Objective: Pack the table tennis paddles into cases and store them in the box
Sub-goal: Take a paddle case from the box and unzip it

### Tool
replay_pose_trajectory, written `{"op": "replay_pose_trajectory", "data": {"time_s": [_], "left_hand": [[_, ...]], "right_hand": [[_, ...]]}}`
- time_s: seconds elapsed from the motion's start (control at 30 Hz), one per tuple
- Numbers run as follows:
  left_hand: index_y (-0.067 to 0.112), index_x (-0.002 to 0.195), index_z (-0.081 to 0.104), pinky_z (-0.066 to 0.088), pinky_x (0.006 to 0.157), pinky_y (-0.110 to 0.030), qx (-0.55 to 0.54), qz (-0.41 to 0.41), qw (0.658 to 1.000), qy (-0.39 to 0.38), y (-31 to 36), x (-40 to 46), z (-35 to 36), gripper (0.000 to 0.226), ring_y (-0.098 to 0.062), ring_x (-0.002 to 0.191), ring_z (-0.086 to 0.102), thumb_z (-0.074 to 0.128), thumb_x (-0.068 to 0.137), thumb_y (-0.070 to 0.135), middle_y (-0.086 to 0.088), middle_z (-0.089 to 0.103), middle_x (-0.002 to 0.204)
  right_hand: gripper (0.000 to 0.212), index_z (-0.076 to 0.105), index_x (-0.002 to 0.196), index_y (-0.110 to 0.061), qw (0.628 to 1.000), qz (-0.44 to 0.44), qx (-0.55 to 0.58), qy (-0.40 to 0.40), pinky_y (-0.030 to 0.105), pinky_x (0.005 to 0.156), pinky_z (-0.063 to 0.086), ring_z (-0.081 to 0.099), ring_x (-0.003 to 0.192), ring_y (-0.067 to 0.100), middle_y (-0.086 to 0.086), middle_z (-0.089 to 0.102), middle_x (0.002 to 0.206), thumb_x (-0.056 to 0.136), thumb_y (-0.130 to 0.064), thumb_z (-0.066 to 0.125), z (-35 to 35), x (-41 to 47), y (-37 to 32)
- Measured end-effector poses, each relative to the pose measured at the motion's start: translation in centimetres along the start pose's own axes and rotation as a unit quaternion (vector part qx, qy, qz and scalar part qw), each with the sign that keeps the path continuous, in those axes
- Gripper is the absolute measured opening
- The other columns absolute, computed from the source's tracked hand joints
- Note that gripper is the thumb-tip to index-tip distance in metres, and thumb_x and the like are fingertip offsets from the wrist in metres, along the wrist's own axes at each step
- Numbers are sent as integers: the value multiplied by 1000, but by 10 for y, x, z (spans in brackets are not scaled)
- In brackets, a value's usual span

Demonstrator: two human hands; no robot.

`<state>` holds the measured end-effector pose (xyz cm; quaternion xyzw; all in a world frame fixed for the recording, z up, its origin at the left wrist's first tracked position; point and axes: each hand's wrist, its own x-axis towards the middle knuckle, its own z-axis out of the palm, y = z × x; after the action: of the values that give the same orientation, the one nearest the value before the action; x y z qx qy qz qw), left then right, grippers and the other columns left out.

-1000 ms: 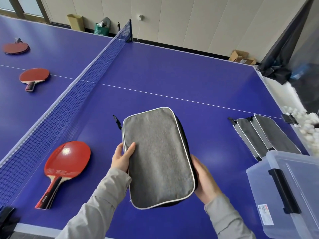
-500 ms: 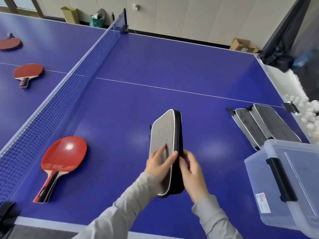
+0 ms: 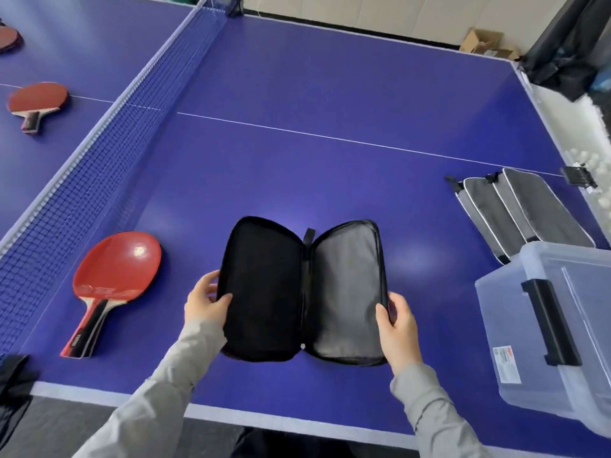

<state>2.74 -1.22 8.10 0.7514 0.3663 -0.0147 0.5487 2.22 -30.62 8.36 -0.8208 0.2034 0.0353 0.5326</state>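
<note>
An opened case (image 3: 302, 290) is spread like a book above the near part of the blue worktop (image 3: 297, 166); nothing lies in it. Its left half is lined in black, its right half in shiny grey, with a zip track round both edges and a small black tab at the far end of the spine. The left hand (image 3: 205, 300) has its grip on the left edge, thumb on the black lining and fingers behind. The right hand (image 3: 395, 320) grips the right edge the same way.

Right of the case, a clear plastic box (image 3: 558, 332) with a black latch sits at the worktop's edge; whether anything is inside I cannot tell. Just beyond the box, three closed grey cases (image 3: 519, 209) with white piping lie overlapped.

Three red paddles show: one paddle (image 3: 110, 284) left of the case by the net (image 3: 99, 166), a second paddle (image 3: 34, 104) beyond the net, and a third paddle (image 3: 8, 39) cut off by the frame edge.
</note>
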Motion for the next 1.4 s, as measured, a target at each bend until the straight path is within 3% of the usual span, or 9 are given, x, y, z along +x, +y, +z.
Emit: {"op": "replay_pose_trajectory", "data": {"time_s": [0.17,0.4,0.53,0.67,0.73,0.83,1.0,1.17,1.4], "left_hand": [[16,116,64,44,77,-29,0,-28,999,28,-28,30,-4,44,-24,82,57,58,79,-7,-11,64,96],[19,121,59,42,85,-26,47,-9,998,49,-55,51,14,44,-22,96,58,58,83,-2,-7,63,109],[15,145,33,28,105,-45,326,132,934,62,-72,44,29,74,-31,134,32,69,82,33,-10,34,148],[27,150,2,7,117,-39,484,223,845,-45,-78,21,58,92,-20,147,3,15,77,81,1,-1,159],[32,144,-17,-2,118,-39,526,227,816,-72,-87,22,62,97,-14,144,-15,-20,62,84,6,-20,155],[37,140,-25,-6,118,-40,546,226,803,-78,-96,33,57,96,-8,138,-27,-30,56,82,12,-31,150],[39,139,-28,-9,116,-40,554,230,795,-92,-97,38,53,93,-7,138,-28,-29,57,83,14,-32,149],[37,139,-28,-7,117,-40,559,238,789,-93,-94,37,52,93,-11,137,-29,-35,56,79,12,-32,150],[22,147,30,9,118,-37,500,216,838,-41,-81,33,-4,103,-19,145,19,-22,74,74,2,20,157]], "right_hand": [[17,59,108,-8,995,60,-76,33,26,70,40,58,86,24,8,65,98,93,-8,50,-4,22,43],[21,57,113,-5,979,66,-186,50,32,78,41,55,98,30,10,57,104,93,-10,51,11,37,78],[49,50,130,-3,944,-55,-313,86,45,87,43,51,113,36,17,53,123,85,-11,66,22,32,80],[64,40,142,-11,884,-197,-422,-21,49,102,40,39,134,35,16,38,146,86,-34,63,49,28,75],[68,22,149,-19,855,-188,-474,-95,47,115,23,16,145,29,10,17,157,92,-47,47,58,30,79],[70,6,150,-26,833,-180,-508,-127,46,118,10,1,147,24,3,0,159,94,-55,34,57,36,91],[69,-2,147,-28,815,-189,-533,-128,45,118,11,3,147,22,0,-2,158,91,-60,20,51,39,95],[70,1,149,-27,811,-178,-542,-133,44,118,10,1,147,22,2,0,159,93,-57,32,52,37,91],[95,17,150,-22,815,-176,-539,-116,45,116,19,14,146,24,5,17,158,77,-71,-20,41,31,73]]}}
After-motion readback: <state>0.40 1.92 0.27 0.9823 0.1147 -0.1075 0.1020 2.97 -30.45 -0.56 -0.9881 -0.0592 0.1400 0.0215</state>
